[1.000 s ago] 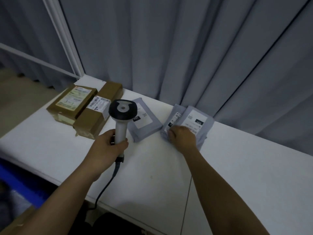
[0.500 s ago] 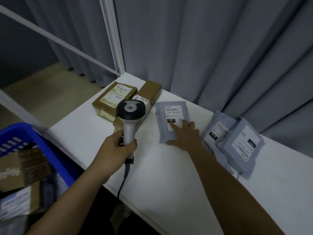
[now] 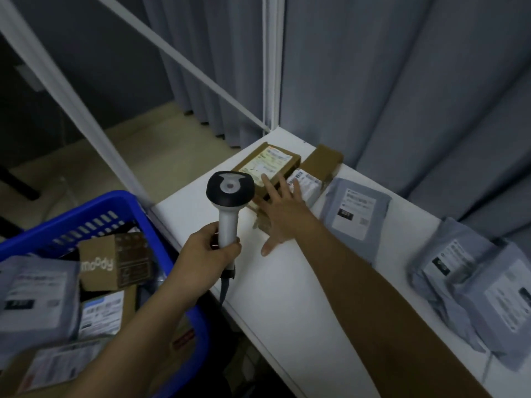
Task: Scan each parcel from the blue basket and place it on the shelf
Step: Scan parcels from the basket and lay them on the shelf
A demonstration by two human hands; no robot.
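Observation:
My left hand (image 3: pixel 205 258) grips the white handle of a barcode scanner (image 3: pixel 230 196) with a black head, held upright over the shelf's front left edge. My right hand (image 3: pixel 283 214) is spread flat with straight fingers over two brown cardboard parcels (image 3: pixel 268 162) at the shelf's far left corner. A grey mailer bag (image 3: pixel 355 214) lies to the right of them, and two more grey mailers (image 3: pixel 474 294) overlap at the right. The blue basket (image 3: pixel 123 208) at lower left holds several parcels, among them a brown box (image 3: pixel 115 259).
The white shelf (image 3: pixel 287 297) runs from the far left corner toward the lower right. White frame posts (image 3: pixel 271 61) rise at its corner. Grey curtains (image 3: pixel 402 81) hang right behind it. The scanner's cable (image 3: pixel 224 291) drops over the front edge.
My view swung left, bringing the blue basket fully in. My right hand left the grey mailers and moved left onto the brown cardboard parcels. The left hand kept the scanner.

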